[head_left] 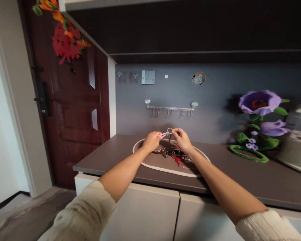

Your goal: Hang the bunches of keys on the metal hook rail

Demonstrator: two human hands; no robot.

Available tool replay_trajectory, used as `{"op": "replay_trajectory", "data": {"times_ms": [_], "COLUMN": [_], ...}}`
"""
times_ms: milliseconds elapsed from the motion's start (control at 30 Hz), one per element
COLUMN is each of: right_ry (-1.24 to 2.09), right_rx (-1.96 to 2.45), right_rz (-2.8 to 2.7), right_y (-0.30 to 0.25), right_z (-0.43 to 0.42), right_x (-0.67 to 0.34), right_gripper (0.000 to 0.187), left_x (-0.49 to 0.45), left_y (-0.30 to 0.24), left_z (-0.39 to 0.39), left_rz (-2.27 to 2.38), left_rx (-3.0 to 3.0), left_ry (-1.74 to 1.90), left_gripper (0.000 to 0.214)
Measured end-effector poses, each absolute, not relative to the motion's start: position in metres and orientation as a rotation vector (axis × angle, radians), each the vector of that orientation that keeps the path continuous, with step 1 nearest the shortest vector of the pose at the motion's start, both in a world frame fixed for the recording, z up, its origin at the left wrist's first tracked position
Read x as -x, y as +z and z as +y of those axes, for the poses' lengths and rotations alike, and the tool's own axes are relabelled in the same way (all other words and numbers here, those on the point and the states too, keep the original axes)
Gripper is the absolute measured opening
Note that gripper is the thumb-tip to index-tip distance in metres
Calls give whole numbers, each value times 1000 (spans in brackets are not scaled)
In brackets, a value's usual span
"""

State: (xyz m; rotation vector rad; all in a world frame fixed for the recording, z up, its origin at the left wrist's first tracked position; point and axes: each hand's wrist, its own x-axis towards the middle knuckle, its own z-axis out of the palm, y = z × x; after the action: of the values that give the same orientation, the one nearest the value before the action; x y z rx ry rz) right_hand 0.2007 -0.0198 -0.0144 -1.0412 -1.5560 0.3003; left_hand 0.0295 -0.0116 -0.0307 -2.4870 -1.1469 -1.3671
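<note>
Both my arms reach out over a brown counter. My left hand [152, 140] pinches a small pink piece attached to a metal key ring [170, 131]. My right hand [182, 138] is closed on the other side of the same ring, holding it up. Below my hands, a bunch of keys [174, 154] with a red cord lies on an oval brown mat [150, 163] with a white edge.
A metal hook rail [169, 108] hangs on the grey wall above the mat. Purple knitted flowers [259, 125] stand at the right, beside a grey pot [297, 147]. A dark red door [70, 100] with flower decorations is at the left. White cabinets sit under the counter [110, 157].
</note>
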Motion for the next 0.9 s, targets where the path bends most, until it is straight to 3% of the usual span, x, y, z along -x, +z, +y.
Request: {"op": "replay_trajectory", "data": {"times_ms": [467,900], "right_ry": [148,230], "right_rx": [1041,1080], "right_rz": [-1697,-1551], "right_y": [38,58], "right_z": [3,48], "right_x": [-186,-136], "right_gripper": [19,11], "left_x": [-15,21], "left_y": [-2,-22], "left_z": [3,15], "left_rz": [-1398,-1470], "left_rx": [2239,2016], "left_ry": [-1707,-1385], "left_gripper": [22,27]}}
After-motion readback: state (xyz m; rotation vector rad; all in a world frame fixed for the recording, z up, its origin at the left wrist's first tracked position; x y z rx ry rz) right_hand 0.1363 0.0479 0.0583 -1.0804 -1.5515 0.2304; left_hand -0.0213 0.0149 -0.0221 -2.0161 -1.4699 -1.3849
